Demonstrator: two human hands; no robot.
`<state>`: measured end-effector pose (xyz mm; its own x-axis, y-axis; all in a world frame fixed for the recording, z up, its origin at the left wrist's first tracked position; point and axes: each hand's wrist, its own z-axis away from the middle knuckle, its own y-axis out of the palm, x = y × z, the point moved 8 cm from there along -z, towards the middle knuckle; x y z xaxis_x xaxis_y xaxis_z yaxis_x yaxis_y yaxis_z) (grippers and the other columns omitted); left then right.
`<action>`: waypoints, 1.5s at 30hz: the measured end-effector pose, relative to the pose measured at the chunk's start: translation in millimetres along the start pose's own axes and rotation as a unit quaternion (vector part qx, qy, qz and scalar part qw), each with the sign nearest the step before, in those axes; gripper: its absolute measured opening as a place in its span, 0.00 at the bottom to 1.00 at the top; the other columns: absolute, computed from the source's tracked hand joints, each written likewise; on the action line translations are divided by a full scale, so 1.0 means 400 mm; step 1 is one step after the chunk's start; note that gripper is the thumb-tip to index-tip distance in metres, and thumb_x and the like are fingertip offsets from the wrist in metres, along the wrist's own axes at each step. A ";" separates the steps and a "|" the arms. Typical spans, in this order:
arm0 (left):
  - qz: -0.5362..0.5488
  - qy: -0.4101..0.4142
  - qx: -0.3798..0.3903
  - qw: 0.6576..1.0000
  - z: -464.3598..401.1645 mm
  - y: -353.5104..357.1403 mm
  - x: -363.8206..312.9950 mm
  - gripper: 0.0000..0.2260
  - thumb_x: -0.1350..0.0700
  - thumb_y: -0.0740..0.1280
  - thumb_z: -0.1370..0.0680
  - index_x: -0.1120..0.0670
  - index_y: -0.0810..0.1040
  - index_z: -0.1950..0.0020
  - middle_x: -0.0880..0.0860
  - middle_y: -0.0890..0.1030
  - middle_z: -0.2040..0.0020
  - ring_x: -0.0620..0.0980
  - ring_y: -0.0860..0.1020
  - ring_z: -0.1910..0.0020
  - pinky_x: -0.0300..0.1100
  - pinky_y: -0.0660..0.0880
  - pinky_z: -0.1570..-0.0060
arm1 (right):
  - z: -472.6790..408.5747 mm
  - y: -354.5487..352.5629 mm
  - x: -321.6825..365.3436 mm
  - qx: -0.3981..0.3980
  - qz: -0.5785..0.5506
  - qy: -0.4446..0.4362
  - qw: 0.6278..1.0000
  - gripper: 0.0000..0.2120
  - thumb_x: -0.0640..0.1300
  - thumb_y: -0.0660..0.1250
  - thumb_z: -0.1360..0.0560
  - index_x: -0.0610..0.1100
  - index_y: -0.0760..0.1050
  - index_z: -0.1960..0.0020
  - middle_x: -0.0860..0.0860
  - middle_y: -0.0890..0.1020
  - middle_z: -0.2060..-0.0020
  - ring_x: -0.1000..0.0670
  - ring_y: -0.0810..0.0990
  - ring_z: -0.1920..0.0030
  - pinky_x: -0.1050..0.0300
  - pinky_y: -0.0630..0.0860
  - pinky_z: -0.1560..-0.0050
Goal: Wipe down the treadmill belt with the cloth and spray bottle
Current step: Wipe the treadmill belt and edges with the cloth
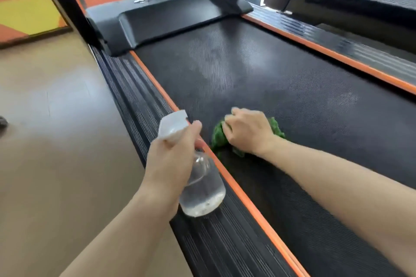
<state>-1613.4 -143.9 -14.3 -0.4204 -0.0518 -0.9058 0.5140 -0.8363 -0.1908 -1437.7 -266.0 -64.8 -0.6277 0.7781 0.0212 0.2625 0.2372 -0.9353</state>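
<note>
- Head view: the right hand (247, 129) presses a bunched green cloth (219, 136) onto the treadmill belt (258, 78), near its left orange edge strip (236, 189); its fingers curl over the cloth, clamped on it.
- The left hand (173, 155) holds the clear spray bottle (202, 189) above the ribbed side rail (135, 96), fingers wrapped round its neck below the white trigger head (172, 126).
- Pale damp-looking patches lie farther up the belt; judged best practice is long overlapping strokes toward them, with steady downward pressure.
- Keep the nozzle pointed at the belt, away from the black motor cover (171, 18).
</note>
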 end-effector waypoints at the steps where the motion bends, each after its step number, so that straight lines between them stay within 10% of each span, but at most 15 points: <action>1: -0.003 -0.004 -0.010 1.000 0.017 -0.012 0.016 0.13 0.38 0.74 0.26 0.46 0.87 0.61 0.52 0.88 0.58 0.58 0.86 0.52 0.56 0.80 0.44 | -0.043 0.023 -0.006 0.020 0.007 0.033 0.999 0.17 0.52 0.55 0.23 0.46 0.79 0.59 0.47 0.79 0.58 0.41 0.81 0.55 0.51 0.73 0.59; 16: -0.059 0.021 0.053 0.997 0.074 0.061 0.078 0.22 0.42 0.72 0.22 0.63 0.81 0.55 0.59 0.84 0.61 0.51 0.81 0.64 0.45 0.75 0.59 | 0.570 -0.218 -0.014 0.115 -0.071 -0.147 0.980 0.15 0.51 0.58 0.19 0.48 0.67 0.64 0.53 0.69 0.63 0.50 0.68 0.64 0.54 0.67 0.64; 23: -0.044 0.013 0.100 0.994 0.053 0.104 0.085 0.23 0.43 0.72 0.21 0.55 0.74 0.70 0.46 0.74 0.75 0.47 0.73 0.74 0.42 0.70 0.62 | 0.329 -0.130 -0.011 0.036 -0.022 -0.160 0.986 0.15 0.51 0.60 0.20 0.46 0.72 0.63 0.48 0.74 0.62 0.44 0.74 0.62 0.49 0.71 0.63; 29: 0.021 0.006 0.092 0.996 0.031 0.091 0.094 0.26 0.42 0.75 0.24 0.66 0.78 0.49 0.54 0.78 0.61 0.53 0.76 0.63 0.49 0.73 0.56 | 0.048 -0.005 0.004 0.000 -0.014 0.002 1.000 0.15 0.52 0.60 0.23 0.46 0.77 0.63 0.49 0.77 0.63 0.42 0.80 0.61 0.53 0.69 0.65; 39: 0.004 -0.025 0.118 0.993 0.053 0.136 0.077 0.17 0.42 0.73 0.23 0.55 0.84 0.59 0.51 0.82 0.65 0.60 0.83 0.61 0.53 0.82 0.49 | 0.525 -0.206 0.005 0.110 -0.081 -0.088 0.987 0.15 0.52 0.59 0.19 0.48 0.69 0.63 0.51 0.71 0.61 0.47 0.71 0.62 0.48 0.71 0.63; 45: 0.005 -0.001 0.128 0.992 0.049 0.169 0.066 0.17 0.44 0.73 0.21 0.57 0.83 0.58 0.51 0.82 0.66 0.59 0.85 0.60 0.51 0.81 0.50 | 0.413 -0.142 -0.011 0.071 -0.035 -0.168 0.983 0.15 0.51 0.60 0.20 0.47 0.71 0.63 0.49 0.73 0.62 0.46 0.72 0.63 0.50 0.69 0.64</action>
<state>-1604.5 -212.4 -43.7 -0.4176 -0.0610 -0.9066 0.3110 -0.9471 -0.0795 -1571.1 -378.8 -70.3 -0.8537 0.5208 -0.0087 0.1201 0.1804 -0.9762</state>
